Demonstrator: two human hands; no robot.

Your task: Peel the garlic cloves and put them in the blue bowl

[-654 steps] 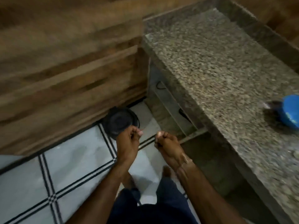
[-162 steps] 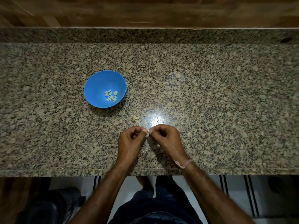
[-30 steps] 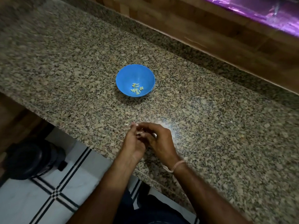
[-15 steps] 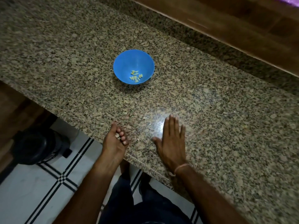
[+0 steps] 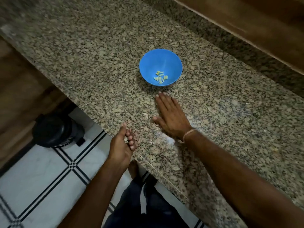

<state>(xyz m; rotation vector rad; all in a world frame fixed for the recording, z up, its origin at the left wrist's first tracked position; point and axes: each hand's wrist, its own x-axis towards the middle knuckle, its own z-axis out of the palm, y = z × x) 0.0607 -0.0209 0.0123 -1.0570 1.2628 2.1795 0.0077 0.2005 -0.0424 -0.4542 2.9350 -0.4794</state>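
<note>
On the counter [image 5: 82, 46], one blue bowl [image 5: 153, 61] (eight-odd cloves [image 5: 160, 77]); right hand [image 5: 171, 117] flat-fingered, left hand [image 5: 120, 143] cupping scraps [image 5: 126, 141].

Inspected: no text, label, brand, number or sign can be read on any surface in view.
</note>
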